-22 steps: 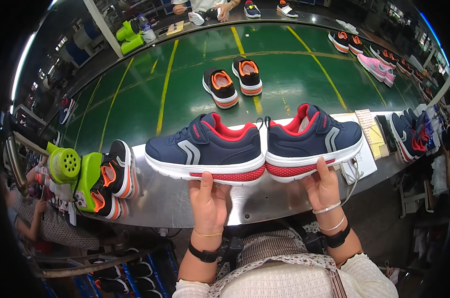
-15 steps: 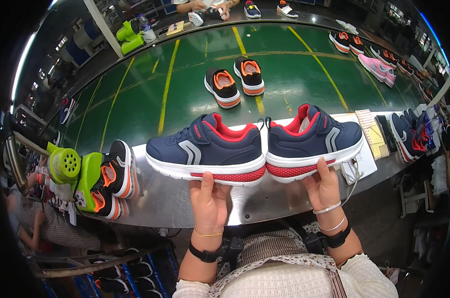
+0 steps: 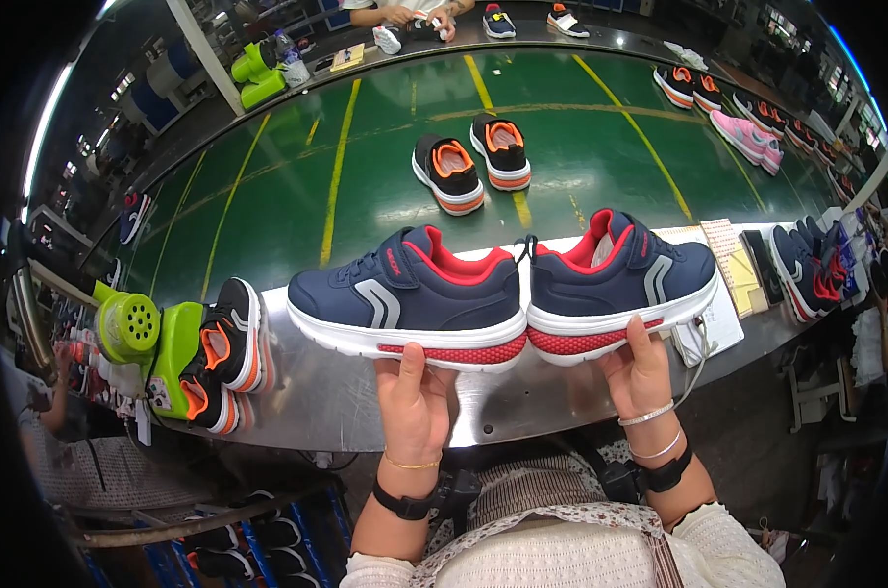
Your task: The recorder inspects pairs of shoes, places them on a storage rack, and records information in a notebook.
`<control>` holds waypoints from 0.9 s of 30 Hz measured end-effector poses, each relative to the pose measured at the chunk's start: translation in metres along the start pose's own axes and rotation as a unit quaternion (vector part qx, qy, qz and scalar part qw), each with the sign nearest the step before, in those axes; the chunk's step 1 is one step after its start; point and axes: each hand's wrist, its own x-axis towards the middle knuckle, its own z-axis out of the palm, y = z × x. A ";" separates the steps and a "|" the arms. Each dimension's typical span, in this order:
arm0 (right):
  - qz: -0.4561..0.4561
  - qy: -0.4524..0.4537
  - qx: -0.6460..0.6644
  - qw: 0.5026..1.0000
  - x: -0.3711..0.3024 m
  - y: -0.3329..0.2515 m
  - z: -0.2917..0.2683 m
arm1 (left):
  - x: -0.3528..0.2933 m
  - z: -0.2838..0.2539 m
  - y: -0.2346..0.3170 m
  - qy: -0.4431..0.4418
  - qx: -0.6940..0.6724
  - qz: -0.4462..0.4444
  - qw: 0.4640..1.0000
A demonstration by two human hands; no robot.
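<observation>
Two navy sneakers with red lining and white soles are held up heel to heel above the steel table edge. My left hand (image 3: pixel 413 402) is closed under the sole of the left sneaker (image 3: pixel 444 299), its thumb against the red heel insert. Under the right sneaker (image 3: pixel 601 289), my right hand (image 3: pixel 638 372) grips the sole in the same way, thumb upward. The heels touch or nearly touch, with the toes pointing outward. Most of my fingers are hidden beneath the soles.
A green conveyor belt (image 3: pixel 277 206) carries black-and-orange sneakers (image 3: pixel 449 176) beyond my hands. Left stands a lime-green device (image 3: pixel 130 328) beside black sneakers (image 3: pixel 233 333). Right are a notebook (image 3: pixel 743 274) and navy shoes (image 3: pixel 807 269). Across the belt, a co-worker's hands (image 3: pixel 444 18) handle a shoe.
The black-and-orange pair on the belt has shifted slightly right and nearer. My hands hold the navy sneakers almost still, the left one a touch lower.
</observation>
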 end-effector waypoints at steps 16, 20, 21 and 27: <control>-0.028 -0.008 -0.032 0.999 -0.005 0.005 0.008 | 0.003 -0.011 0.016 -0.034 0.092 0.010 0.995; -0.022 -0.009 -0.021 0.999 -0.005 0.010 0.014 | 0.007 -0.023 0.020 -0.043 0.115 0.008 0.992; -0.025 -0.007 -0.021 0.999 -0.004 0.012 0.010 | 0.009 -0.026 0.022 -0.046 0.039 -0.039 0.997; -0.072 -0.055 -0.534 0.841 0.005 0.032 -0.017 | 0.014 -0.057 0.007 -0.010 0.242 -0.093 0.966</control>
